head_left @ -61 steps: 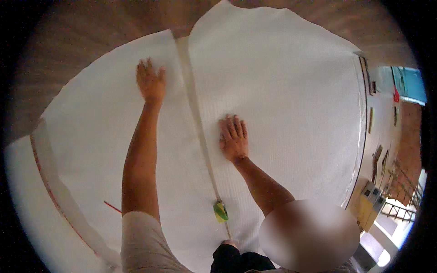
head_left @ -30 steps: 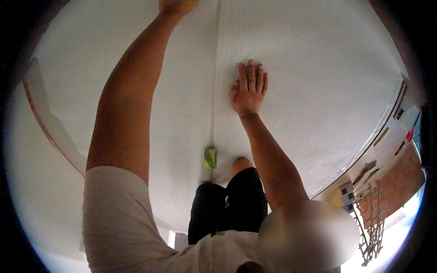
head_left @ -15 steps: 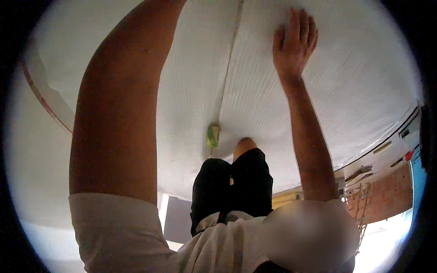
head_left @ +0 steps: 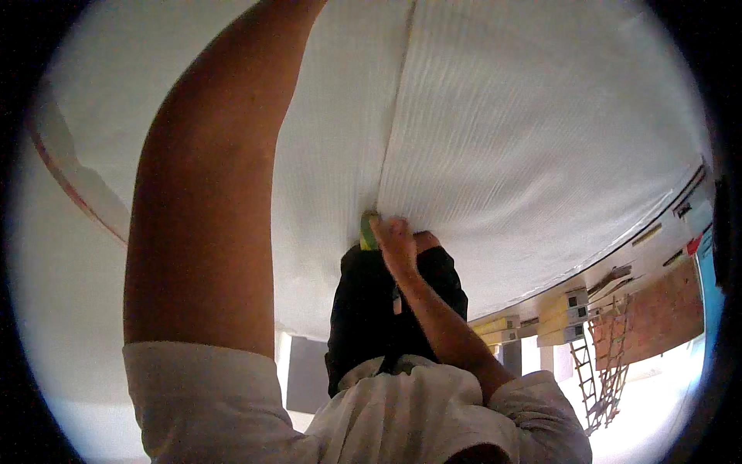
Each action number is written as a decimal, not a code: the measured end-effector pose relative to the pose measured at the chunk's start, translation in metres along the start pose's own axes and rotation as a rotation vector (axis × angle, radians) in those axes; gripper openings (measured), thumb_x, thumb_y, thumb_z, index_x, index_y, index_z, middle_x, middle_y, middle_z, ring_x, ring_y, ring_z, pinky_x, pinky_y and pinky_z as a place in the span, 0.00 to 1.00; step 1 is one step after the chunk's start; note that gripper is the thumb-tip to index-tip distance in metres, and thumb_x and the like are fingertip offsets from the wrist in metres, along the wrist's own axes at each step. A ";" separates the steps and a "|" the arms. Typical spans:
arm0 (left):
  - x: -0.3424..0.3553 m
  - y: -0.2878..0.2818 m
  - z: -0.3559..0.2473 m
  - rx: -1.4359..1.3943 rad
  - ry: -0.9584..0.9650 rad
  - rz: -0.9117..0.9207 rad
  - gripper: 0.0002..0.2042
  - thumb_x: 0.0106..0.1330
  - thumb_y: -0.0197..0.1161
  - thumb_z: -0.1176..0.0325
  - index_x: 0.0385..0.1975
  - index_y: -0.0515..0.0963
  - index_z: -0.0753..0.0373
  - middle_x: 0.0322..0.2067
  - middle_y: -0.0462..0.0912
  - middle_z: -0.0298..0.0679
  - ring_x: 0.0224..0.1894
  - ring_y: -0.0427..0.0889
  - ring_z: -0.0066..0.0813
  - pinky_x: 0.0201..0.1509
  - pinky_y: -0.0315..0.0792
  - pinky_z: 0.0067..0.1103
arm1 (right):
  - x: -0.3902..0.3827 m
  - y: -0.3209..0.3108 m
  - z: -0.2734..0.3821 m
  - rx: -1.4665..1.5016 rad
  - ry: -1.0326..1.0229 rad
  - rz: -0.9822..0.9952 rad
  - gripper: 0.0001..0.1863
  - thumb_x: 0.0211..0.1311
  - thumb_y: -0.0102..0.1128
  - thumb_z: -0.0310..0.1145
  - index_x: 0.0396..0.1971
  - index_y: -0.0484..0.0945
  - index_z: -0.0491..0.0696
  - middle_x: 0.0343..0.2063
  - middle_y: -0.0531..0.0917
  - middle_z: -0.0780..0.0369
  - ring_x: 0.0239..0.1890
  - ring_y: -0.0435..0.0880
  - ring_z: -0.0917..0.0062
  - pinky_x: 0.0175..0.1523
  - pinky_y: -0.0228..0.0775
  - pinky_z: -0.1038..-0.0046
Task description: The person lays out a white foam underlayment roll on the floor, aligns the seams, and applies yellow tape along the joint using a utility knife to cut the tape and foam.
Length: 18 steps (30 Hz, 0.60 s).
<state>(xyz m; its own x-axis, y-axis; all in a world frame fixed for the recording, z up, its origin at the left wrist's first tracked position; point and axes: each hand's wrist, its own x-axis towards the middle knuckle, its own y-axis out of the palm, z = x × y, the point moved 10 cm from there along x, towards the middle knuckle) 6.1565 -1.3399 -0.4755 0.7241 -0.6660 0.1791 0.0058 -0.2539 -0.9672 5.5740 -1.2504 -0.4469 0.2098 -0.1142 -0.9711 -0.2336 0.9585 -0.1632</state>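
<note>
A white, finely ribbed sheet (head_left: 495, 131) spreads before me, with a dark seam (head_left: 396, 108) running down its middle. At the lower end of that seam is a small green-and-yellow object (head_left: 365, 235), partly covered; its exact kind is unclear. My right hand (head_left: 396, 243) is closed at this object, fingers bent against its side, just above my knees. My left arm (head_left: 209, 201) reaches up past the top edge of the picture, so the left hand itself is out of sight.
A curved reddish strip (head_left: 73, 182) runs along the left side. To the lower right are stacked yellowish blocks (head_left: 560, 319), a ladder-like frame (head_left: 607, 363) and a brown panel (head_left: 657, 313). A grey panel (head_left: 305, 375) shows beside my body.
My right hand has left the upper right of the sheet and come down to the green-and-yellow object, closing its fingers. The left arm stays almost in place.
</note>
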 end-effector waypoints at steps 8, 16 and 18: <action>0.008 -0.011 -0.014 -0.029 -0.033 -0.021 0.26 0.75 0.53 0.60 0.68 0.66 0.67 0.70 0.65 0.53 0.74 0.58 0.54 0.80 0.49 0.43 | 0.023 0.098 -0.062 0.288 0.220 0.062 0.25 0.58 0.72 0.49 0.46 0.82 0.43 0.39 0.85 0.58 0.44 0.84 0.66 0.50 0.74 0.64; 0.007 -0.025 -0.007 -0.031 0.007 -0.188 0.25 0.72 0.60 0.53 0.67 0.72 0.53 0.69 0.68 0.48 0.70 0.66 0.49 0.76 0.60 0.43 | 0.021 -0.137 0.182 0.842 -0.193 0.340 0.17 0.63 0.70 0.42 0.41 0.82 0.43 0.36 0.87 0.61 0.41 0.84 0.73 0.53 0.74 0.66; 0.013 -0.032 -0.006 -0.044 0.024 -0.188 0.25 0.72 0.60 0.53 0.67 0.72 0.55 0.69 0.68 0.48 0.70 0.65 0.49 0.76 0.59 0.43 | 0.024 -0.284 0.324 0.394 -0.673 0.166 0.15 0.65 0.66 0.40 0.40 0.80 0.43 0.36 0.86 0.62 0.42 0.84 0.73 0.54 0.73 0.70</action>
<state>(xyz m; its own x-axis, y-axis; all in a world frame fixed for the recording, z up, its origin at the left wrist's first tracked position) 6.1617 -1.3451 -0.4414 0.6967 -0.6200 0.3609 0.1092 -0.4055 -0.9076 5.9532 -1.4405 -0.3676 0.7595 0.0999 -0.6427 0.0141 0.9854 0.1699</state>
